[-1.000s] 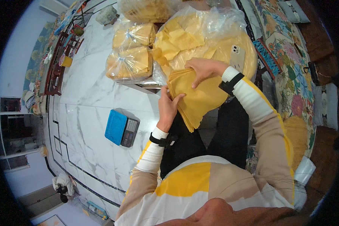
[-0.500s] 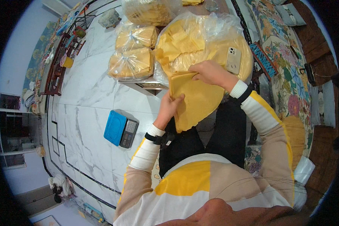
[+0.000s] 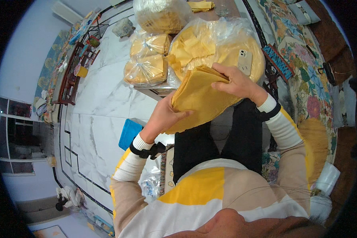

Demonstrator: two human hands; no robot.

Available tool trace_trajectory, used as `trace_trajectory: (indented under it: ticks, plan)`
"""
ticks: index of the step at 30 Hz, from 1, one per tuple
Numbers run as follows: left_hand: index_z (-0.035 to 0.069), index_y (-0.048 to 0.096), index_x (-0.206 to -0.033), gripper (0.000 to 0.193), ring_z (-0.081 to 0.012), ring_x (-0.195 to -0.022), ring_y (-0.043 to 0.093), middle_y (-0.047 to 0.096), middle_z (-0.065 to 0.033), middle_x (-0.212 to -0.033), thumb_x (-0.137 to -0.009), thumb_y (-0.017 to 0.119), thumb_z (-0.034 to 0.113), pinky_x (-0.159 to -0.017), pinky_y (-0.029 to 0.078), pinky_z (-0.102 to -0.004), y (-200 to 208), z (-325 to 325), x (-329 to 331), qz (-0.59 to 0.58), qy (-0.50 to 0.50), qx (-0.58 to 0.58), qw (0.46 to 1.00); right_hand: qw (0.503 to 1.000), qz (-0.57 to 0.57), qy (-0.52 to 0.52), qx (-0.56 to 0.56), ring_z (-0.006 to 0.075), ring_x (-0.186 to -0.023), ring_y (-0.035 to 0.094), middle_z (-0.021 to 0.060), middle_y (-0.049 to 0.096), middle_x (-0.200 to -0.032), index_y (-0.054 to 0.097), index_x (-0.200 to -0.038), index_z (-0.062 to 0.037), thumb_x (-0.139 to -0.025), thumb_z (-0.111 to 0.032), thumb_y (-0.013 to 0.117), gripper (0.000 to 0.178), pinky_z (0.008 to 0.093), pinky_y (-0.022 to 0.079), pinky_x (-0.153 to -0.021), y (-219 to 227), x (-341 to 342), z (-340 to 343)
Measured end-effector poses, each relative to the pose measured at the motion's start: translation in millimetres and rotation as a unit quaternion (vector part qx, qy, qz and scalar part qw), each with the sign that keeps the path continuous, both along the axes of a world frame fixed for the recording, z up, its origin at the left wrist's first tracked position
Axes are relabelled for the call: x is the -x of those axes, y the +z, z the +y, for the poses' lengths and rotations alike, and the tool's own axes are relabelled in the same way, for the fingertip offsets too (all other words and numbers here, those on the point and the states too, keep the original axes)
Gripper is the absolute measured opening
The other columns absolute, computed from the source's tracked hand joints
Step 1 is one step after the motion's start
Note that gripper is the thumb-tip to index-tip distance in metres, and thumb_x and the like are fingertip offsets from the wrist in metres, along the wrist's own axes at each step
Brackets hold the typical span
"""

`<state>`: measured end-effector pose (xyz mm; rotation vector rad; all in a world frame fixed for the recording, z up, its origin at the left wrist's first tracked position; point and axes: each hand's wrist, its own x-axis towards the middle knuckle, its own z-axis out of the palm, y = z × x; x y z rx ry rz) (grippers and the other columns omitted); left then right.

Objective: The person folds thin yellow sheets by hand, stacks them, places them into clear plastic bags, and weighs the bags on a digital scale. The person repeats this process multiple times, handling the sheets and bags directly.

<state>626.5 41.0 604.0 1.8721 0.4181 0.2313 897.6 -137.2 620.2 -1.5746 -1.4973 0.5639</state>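
Observation:
Over my lap I hold a folded stack of thin yellow sheets (image 3: 204,99), tilted, with its layered edges facing up. My left hand (image 3: 162,115) grips its left side, thumb lying across the front face. My right hand (image 3: 238,82) pinches the upper right edge, fingertips on the sheets and partly hidden. Just beyond them lies a large round pile of yellow sheets (image 3: 192,43), partly covered by clear plastic. A phone (image 3: 245,62) rests on the right part of that pile.
Tied clear bags of folded yellow sheets (image 3: 146,70) sit left of the pile, with a bigger bag (image 3: 161,18) behind. A blue tray (image 3: 129,134) lies on the marble floor (image 3: 95,131), partly behind my left arm. Right are a folding stool (image 3: 277,62) and a floral-covered seat (image 3: 305,75).
The stack has swung from hanging down to a tilted, more level pose, its layered edges now showing. My left hand has moved left and now grips its side. The view has shifted slightly.

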Motion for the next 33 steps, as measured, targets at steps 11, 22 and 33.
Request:
trace_trajectory:
  ticks: [11, 22, 33]
  plan:
    - [-0.002, 0.071, -0.134, 0.031, -0.0136, -0.096, 0.076, 0.082, -0.006, -0.114, -0.108, 0.072, 0.014, -0.084, 0.062, -0.0324, -2.1, 11.1, -6.7, 0.041, 0.022, 0.085, 0.995, 0.951, -0.247, -0.056, -0.174, 0.0416, -0.093, 0.078, 0.0241, 0.074, -0.103, 0.059, -0.122, -0.0035, -0.099, -0.009, 0.067, 0.025, 0.0492, 0.063, -0.078, -14.6, 67.2, -46.6]
    - [0.0, 0.061, -0.143, 0.029, -0.025, -0.125, 0.074, 0.072, -0.0159, -0.141, -0.119, 0.049, 0.01, -0.107, 0.062, -0.0397, -8.0, -37.8, -20.0, 0.089, 0.004, 0.418, 0.904, 0.996, 0.049, -0.057, -0.046, 0.0421, -0.122, 0.074, 0.0244, 0.07, -0.142, 0.055, -0.147, 0.0015, -0.095, -0.009, 0.078, 0.058, 0.0457, 0.062, -0.1, -49.4, 109.5, -125.7]
    - [-0.001, 0.058, -0.149, 0.046, -0.0344, -0.118, 0.078, 0.069, -0.0193, -0.145, -0.119, 0.046, 0.032, -0.1, 0.067, -0.0413, 12.3, -71.0, -153.9, 0.22, -0.118, 0.42, 0.872, 0.915, 0.312, -0.256, -0.024, 0.0207, -0.125, 0.072, 0.0142, 0.075, -0.138, 0.06, -0.149, 0.0018, -0.097, -0.026, 0.089, 0.065, 0.0375, 0.057, -0.107, -105.3, 69.8, -162.7]
